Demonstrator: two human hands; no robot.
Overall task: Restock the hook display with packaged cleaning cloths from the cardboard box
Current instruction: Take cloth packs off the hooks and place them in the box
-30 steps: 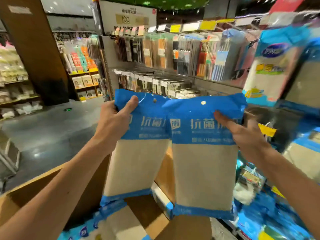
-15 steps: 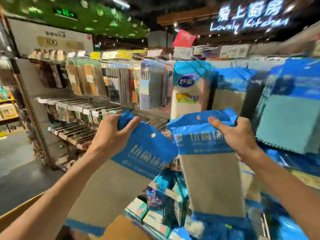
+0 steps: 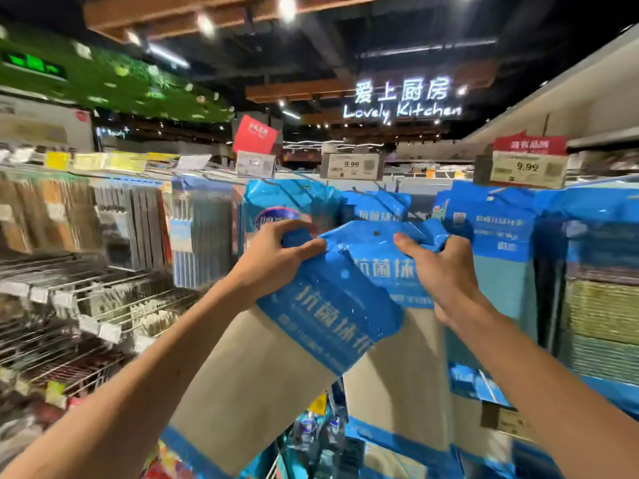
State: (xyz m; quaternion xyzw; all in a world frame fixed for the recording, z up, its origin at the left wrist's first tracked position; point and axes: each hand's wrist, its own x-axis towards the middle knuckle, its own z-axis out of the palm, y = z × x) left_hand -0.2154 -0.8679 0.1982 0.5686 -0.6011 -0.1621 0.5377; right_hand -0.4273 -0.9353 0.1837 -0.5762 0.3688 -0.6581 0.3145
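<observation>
I saw left hand (image 3: 276, 261) gripping tilted cloth pack (image 3: 249, 382) at its top corner | right hand (image 3: 439, 271) gripped upright cloth pack (image 3: 397, 375) at its header | packs overlapped, raised before hook display (image 3: 380, 188), below 9.99 tag (image 3: 351, 165)

Left-side shelf goods (image 3: 83, 229) motion-blurred, right pack (image 3: 390, 375) partly hidden behind left pack (image 3: 276, 375)

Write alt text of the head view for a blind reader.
The left hand and right hand each grip a blue-topped cloth pack by its header, held near hanging packs under 9.99 price tags. The left pack tilts across the right pack; a lit Lovely Kitchen sign hangs behind.
</observation>
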